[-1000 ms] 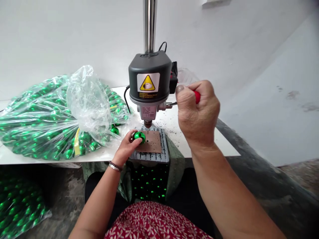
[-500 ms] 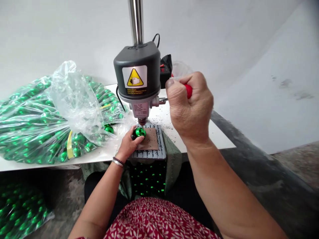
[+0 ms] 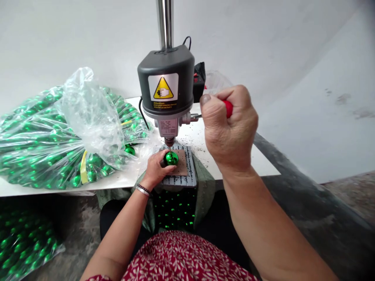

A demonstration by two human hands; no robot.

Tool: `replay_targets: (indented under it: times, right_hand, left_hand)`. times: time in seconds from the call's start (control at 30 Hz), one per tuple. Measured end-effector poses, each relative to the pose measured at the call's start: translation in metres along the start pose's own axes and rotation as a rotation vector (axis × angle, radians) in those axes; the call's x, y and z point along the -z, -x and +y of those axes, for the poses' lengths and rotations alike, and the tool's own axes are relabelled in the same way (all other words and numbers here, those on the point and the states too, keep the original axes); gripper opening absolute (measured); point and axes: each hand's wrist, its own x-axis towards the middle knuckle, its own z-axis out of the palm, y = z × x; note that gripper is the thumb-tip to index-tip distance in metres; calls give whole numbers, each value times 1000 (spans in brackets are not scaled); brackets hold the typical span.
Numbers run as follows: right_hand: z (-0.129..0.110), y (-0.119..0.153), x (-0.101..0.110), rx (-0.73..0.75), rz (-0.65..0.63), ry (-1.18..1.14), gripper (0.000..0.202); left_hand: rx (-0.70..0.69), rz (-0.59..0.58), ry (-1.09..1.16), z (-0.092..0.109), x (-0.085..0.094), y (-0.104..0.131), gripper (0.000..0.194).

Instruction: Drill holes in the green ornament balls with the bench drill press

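the right hand [image 3: 230,130] hides most of the red knob [image 3: 229,109]; the top edge crops the metal column [image 3: 165,23].

The left hand [image 3: 155,170] has slid the shiny green bauble [image 3: 172,159] rightward over the brown board [image 3: 182,166]. 1 second ago the bauble was off to the left of the drill bit [image 3: 170,149], with a gap between the 2; 0.5 seconds ago the bit stood toward its right side. Now it's nearly centred beneath the bit, whose lower end meets its top; from here I can't tell whether the point has gone in. The hole in the board, plain to see 1 second ago, is hidden now. The thumb [image 3: 169,169] has shifted too: it overlapped the bauble's near side then, and sits lower now, leaving more green showing.
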Motion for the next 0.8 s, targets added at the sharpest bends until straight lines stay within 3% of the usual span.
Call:
replay_targets:
  times: [0.2,0.47,0.8]
  right_hand:
    - [5,2,2,-3,-48,-12,32]
    - [6,13,4,51,32,-25,31]
    - [3,17,8,10,-35,-30,27]
  left_hand:
    - [18,21,4,-4,-6,0,58]
    - [25,27,-12,-3,-7,1,58]
    - [21,-4,-14,-1,-4,1,54]
